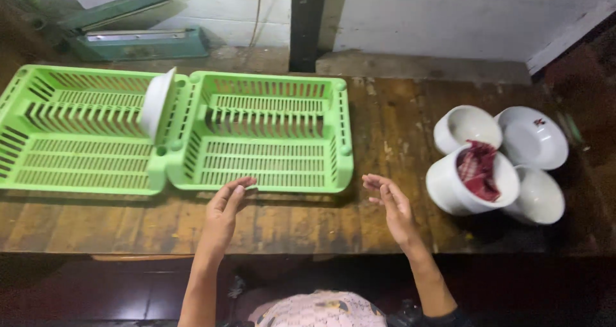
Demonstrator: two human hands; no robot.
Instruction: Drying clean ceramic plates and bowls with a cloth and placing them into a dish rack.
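My left hand (pixel 226 208) hovers open above the wooden table (pixel 301 221), its fingertips close to the front rim of the right green dish rack (pixel 269 132). My right hand (pixel 390 206) is open too, held over the table between that rack and a group of white bowls. The nearest white bowl (pixel 449 189) holds a crumpled dark red cloth (pixel 479 170). Neither hand holds anything.
A second green rack (pixel 70 131) stands at the left with one white bowl (pixel 158 102) leaning upright in it. Three more white bowls (pixel 531 137) cluster at the right. A teal heat sealer (pixel 128 28) sits by the back wall, beside a dark post (pixel 306 22).
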